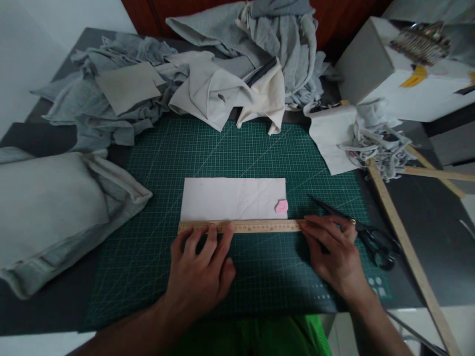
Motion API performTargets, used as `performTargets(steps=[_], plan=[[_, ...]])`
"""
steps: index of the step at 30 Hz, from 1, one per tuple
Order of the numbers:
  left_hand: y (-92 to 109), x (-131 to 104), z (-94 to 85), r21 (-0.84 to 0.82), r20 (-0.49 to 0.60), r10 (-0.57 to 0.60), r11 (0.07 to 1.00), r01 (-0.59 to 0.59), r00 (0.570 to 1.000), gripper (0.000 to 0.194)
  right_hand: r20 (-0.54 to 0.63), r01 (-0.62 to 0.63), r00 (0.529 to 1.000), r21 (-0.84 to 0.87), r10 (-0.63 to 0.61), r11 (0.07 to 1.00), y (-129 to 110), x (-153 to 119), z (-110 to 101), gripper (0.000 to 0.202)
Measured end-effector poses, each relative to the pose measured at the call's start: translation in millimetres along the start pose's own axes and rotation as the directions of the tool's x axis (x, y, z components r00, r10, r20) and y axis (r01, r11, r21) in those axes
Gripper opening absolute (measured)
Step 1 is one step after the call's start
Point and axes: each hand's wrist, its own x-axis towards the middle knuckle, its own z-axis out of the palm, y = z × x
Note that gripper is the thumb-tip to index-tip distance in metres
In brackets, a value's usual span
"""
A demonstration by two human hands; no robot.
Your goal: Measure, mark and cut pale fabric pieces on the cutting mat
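A white fabric rectangle (215,198) lies flat on the green cutting mat (260,277), with a small pink piece of chalk (281,206) near its right edge. Along the rectangle's lower edge runs a wooden ruler (260,226). The spread fingertips of my left hand (200,267) rest on the ruler's left part. My right hand (336,252) pinches the ruler's right end between thumb and fingers. Just beyond that hand, black scissors (371,237) lie slanted, their blades pointing up and left.
Crumpled grey cloth (100,94) and cream fabric pieces (211,89) are heaped along the back. A folded pale cloth (48,212) covers the left side. At right are a pile of fabric strips (386,148), a long wooden stick (411,257) and a white box (408,74).
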Motion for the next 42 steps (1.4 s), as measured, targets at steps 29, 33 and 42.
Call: performTargets(steps=[29, 33, 42], plan=[[6.2, -16.0, -7.3, -0.07, 0.218, -0.111, 0.989, 0.129, 0.97, 0.061, 0.29, -0.124, 0.956, 0.302, 0.033, 0.945, -14.5, 90.3, 5.2, 0.013], [7.4, -16.0, -9.6, -0.08, 0.218, -0.098, 0.99, 0.117, 0.971, 0.062, 0.406, -0.184, 0.914, 0.461, -0.021, 0.868, -56.3, 121.1, 17.8, 0.016], [7.9, -24.0, -5.7, -0.131, 0.202, -0.098, 0.983, 0.127, 0.974, 0.072, 0.557, -0.205, 0.788, 0.638, -0.261, 0.742, -145.0, 165.7, 82.8, 0.009]])
